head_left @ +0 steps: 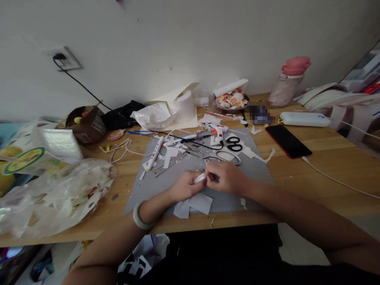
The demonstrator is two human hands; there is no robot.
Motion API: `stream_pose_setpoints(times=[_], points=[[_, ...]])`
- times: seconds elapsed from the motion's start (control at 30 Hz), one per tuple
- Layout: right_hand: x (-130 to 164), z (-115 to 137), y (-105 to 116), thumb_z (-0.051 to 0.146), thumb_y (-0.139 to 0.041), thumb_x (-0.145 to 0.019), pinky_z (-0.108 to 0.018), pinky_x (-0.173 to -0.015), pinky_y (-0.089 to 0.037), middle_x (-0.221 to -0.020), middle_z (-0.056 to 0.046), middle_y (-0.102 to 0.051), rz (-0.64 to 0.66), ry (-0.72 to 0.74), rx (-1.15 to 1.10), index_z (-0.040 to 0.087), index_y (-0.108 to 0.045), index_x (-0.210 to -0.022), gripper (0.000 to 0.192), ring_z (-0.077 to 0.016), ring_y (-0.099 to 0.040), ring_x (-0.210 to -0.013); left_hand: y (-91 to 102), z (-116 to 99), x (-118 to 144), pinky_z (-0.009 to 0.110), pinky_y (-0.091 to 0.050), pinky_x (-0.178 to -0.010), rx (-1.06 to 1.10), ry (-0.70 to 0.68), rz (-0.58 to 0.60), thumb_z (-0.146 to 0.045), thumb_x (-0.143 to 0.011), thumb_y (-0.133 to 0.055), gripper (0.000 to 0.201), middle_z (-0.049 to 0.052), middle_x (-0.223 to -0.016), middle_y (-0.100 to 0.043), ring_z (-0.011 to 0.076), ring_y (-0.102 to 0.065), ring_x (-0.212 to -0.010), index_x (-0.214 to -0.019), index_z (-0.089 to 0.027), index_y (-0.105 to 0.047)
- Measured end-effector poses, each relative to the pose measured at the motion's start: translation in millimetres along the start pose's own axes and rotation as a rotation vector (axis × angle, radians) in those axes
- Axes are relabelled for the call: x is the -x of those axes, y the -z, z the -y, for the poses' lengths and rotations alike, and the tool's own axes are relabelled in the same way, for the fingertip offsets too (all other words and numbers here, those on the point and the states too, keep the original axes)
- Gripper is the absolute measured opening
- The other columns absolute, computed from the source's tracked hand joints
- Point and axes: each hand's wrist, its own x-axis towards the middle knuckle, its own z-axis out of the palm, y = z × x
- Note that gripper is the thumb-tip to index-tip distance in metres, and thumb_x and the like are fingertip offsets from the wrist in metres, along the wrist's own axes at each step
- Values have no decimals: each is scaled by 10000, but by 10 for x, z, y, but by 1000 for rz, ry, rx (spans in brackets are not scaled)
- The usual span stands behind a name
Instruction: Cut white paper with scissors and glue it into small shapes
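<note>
Both hands meet over the grey mat (148, 190) near the front edge of the wooden surface (311, 174): the left hand (185, 186) and the right hand (225, 177) each hold a pinching grip on one small white paper roll (200, 178) between them, fingertips pressed together on it. Around them, from larger to smaller, lie a clear bag of paper scraps (53, 198) at the left, a red phone (287, 141) at the right, loose white paper pieces (194, 204) just under the hands, black scissors (234, 144), and a white pen (154, 153).
</note>
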Motion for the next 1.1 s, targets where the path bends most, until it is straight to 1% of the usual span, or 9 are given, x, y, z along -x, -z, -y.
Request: stream_pose_setpoints(times=[0.13,0.27,0.37,0.47,0.57,0.7,0.87,0.97,1.1], points=[[-28,-26,18,150,-526,-686,-200,-517,-270,-583,28,-527,29,-77,6,179,-505,-642,57,-85,-427,-529,-1,25,-3,198,-242,-459,4,15,-40,-340,-757,-415,282,-57,-509,-272,78,-266,-504,-543,-186,-313],[-77,-147,93,156,-558,-676,-208,-533,-272,-595,17,-542,18,-241,66,171,-518,-621,70,-97,-441,-555,11,16,47,200,-216,-439,27,36,-56,-368,-760,-425,318,-60,-500,-263,73,-249,-487,-539,-193,-278],[-102,-201,138,159,-553,-711,-210,-554,-304,-612,10,-569,52,-329,25,165,-563,-658,54,-101,-471,-570,11,-11,69,201,-215,-442,1,24,-58,-381,-776,-419,339,-56,-507,-270,72,-251,-490,-536,-190,-276],[-92,-158,123,175,-545,-742,-211,-571,-331,-637,5,-601,47,-278,-42,165,-619,-723,77,-101,-500,-588,2,-18,51,200,-225,-450,-9,17,-24,-396,-771,-428,351,-57,-505,-266,72,-255,-496,-531,-185,-284],[-59,-68,86,201,-558,-739,-204,-561,-353,-647,8,-610,38,-195,-117,167,-642,-764,93,-90,-503,-564,-4,-5,27,195,-242,-456,20,30,-31,-390,-770,-425,322,-57,-516,-276,76,-266,-510,-549,-180,-321],[-25,6,77,207,-565,-733,-200,-552,-372,-662,4,-614,-18,-127,-146,169,-632,-742,78,-86,-504,-557,-9,6,24,194,-254,-466,30,39,-30,-360,-764,-432,282,-52,-537,-295,79,-272,-525,-568,-173,-357],[-24,27,79,200,-565,-732,-207,-559,-373,-684,-3,-604,10,-118,-132,164,-611,-756,64,-90,-507,-575,-24,16,18,198,-272,-481,42,59,-63,-370,-762,-426,263,-44,-559,-318,87,-287,-540,-594,-172,-393],[-34,30,70,166,-543,-741,-205,-557,-364,-652,4,-571,24,-125,-159,156,-589,-723,50,-86,-487,-564,-23,41,18,206,-280,-496,19,47,-59,-397,-774,-417,291,-44,-559,-324,90,-293,-543,-591,-172,-389],[-39,17,62,134,-526,-737,-200,-557,-344,-634,16,-541,42,-123,-165,160,-560,-691,64,-84,-468,-563,-19,79,26,228,-313,-526,-23,19,-73,-440,-843,-318,382,-34,-535,-369,101,-346,-543,-576,-176,-386]])
